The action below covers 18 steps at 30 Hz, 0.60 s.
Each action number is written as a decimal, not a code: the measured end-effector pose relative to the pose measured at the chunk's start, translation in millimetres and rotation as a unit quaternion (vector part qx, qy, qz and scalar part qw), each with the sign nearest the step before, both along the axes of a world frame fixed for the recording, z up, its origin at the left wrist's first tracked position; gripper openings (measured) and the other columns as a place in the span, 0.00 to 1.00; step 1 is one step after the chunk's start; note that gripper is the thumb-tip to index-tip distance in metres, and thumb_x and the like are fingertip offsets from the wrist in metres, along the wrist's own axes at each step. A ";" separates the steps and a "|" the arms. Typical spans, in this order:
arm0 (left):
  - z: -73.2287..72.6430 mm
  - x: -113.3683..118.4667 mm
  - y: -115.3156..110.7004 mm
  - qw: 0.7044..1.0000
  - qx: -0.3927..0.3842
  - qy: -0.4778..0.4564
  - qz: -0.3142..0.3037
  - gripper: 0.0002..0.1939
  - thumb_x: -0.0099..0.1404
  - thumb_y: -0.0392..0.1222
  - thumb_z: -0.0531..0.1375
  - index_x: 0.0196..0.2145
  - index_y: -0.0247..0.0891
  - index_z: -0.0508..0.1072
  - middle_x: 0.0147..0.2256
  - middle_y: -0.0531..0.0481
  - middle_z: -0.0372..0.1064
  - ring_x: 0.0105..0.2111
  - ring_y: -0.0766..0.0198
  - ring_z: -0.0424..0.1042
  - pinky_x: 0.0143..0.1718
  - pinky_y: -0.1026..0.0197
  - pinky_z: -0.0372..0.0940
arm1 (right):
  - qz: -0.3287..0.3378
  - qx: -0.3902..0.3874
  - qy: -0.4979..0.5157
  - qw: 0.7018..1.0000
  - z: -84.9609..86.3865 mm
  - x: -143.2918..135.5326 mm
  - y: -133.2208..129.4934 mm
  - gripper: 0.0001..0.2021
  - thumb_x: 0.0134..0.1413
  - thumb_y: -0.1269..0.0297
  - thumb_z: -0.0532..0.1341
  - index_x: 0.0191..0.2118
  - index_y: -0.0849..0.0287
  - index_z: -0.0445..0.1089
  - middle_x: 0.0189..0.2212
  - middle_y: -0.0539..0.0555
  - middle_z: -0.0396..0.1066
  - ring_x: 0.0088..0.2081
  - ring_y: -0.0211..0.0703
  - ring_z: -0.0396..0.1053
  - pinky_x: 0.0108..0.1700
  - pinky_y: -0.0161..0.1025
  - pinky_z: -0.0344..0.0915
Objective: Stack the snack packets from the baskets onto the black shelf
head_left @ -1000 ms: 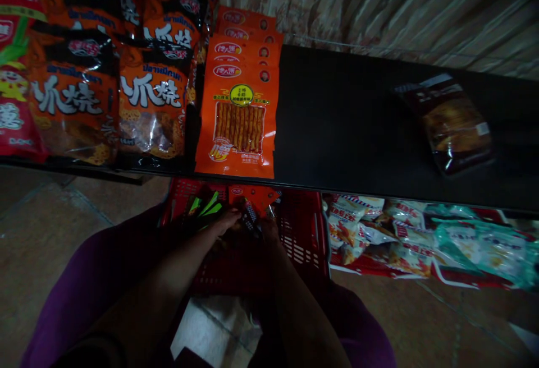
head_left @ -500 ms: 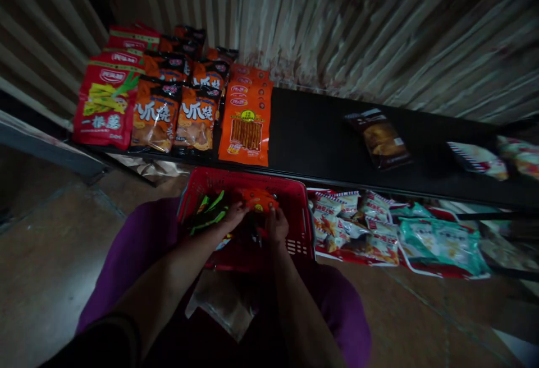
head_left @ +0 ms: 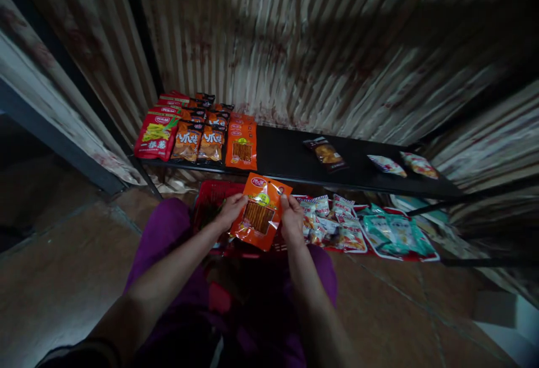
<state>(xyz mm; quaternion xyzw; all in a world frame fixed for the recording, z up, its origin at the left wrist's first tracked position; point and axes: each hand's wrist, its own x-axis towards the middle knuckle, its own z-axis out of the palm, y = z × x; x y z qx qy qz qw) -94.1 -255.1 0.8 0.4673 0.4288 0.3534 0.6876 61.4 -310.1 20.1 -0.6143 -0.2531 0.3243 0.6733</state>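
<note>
Between my hands is an orange snack bag [head_left: 260, 214] with a window showing brown sticks, its printed front facing up. My left hand [head_left: 232, 211] pinches its left edge, while my right hand [head_left: 292, 216] grips its right edge. Under the bag stands a red basket [head_left: 206, 193], partly covered by the bag and my arms; its contents are mostly hidden. On the black shelf [head_left: 283, 146] just beyond lie matching orange snack bags [head_left: 241, 152], stacked in an overlapping row.
Left of the orange stack stand black-and-orange snack bags [head_left: 211, 142] and red snack bags [head_left: 156, 137]. A brown bag [head_left: 326, 153] and two white bags lie farther right on the shelf. Below, baskets hold white snack bags [head_left: 351, 232] and teal bags [head_left: 398, 233]. Corrugated curtain [head_left: 269, 48] backs the shelf.
Both hands have lifted an orange snack bag up out of the red basket, and its front now shows. The camera view has shifted, so the shelf appears smaller and lower.
</note>
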 end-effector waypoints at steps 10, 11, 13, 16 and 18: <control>58.1 -33.1 -26.3 0.992 0.025 -0.100 0.078 0.22 0.51 0.59 0.63 0.29 0.35 0.73 0.26 0.52 0.71 0.29 0.65 0.68 0.31 0.65 0.61 | 0.009 0.051 0.103 0.993 69.7 -43.9 -22.3 0.13 0.36 0.57 0.69 0.29 0.57 0.72 0.23 0.46 0.74 0.22 0.36 0.68 0.26 0.34 0.64; 61.8 -35.8 -28.9 0.991 0.028 -0.108 0.074 0.22 0.51 0.60 0.63 0.28 0.35 0.73 0.26 0.52 0.70 0.29 0.65 0.68 0.31 0.65 0.61 | 0.008 0.055 0.103 0.993 71.9 -46.1 -24.3 0.13 0.35 0.57 0.69 0.29 0.57 0.72 0.24 0.46 0.74 0.23 0.37 0.69 0.26 0.34 0.65; 68.2 -40.1 -34.4 0.990 0.026 -0.117 0.072 0.22 0.50 0.60 0.64 0.27 0.35 0.72 0.25 0.53 0.69 0.27 0.66 0.67 0.29 0.66 0.60 | 0.000 0.065 0.106 0.992 75.3 -50.1 -27.9 0.12 0.35 0.57 0.69 0.28 0.57 0.72 0.25 0.46 0.75 0.24 0.37 0.70 0.27 0.35 0.66; 73.6 -43.4 -42.2 0.989 0.004 -0.116 0.094 0.23 0.47 0.60 0.65 0.26 0.35 0.72 0.24 0.53 0.69 0.26 0.68 0.66 0.28 0.67 0.59 | -0.007 0.079 0.119 0.990 78.6 -55.7 -33.3 0.13 0.34 0.58 0.70 0.28 0.57 0.72 0.25 0.47 0.75 0.25 0.38 0.71 0.29 0.35 0.67; 74.9 -43.9 -45.8 0.987 -0.012 -0.120 0.109 0.23 0.46 0.60 0.66 0.26 0.35 0.72 0.24 0.53 0.70 0.26 0.68 0.66 0.28 0.66 0.60 | 0.001 0.078 0.128 0.989 79.4 -58.8 -37.7 0.14 0.34 0.57 0.70 0.29 0.57 0.73 0.24 0.47 0.75 0.25 0.39 0.71 0.29 0.35 0.67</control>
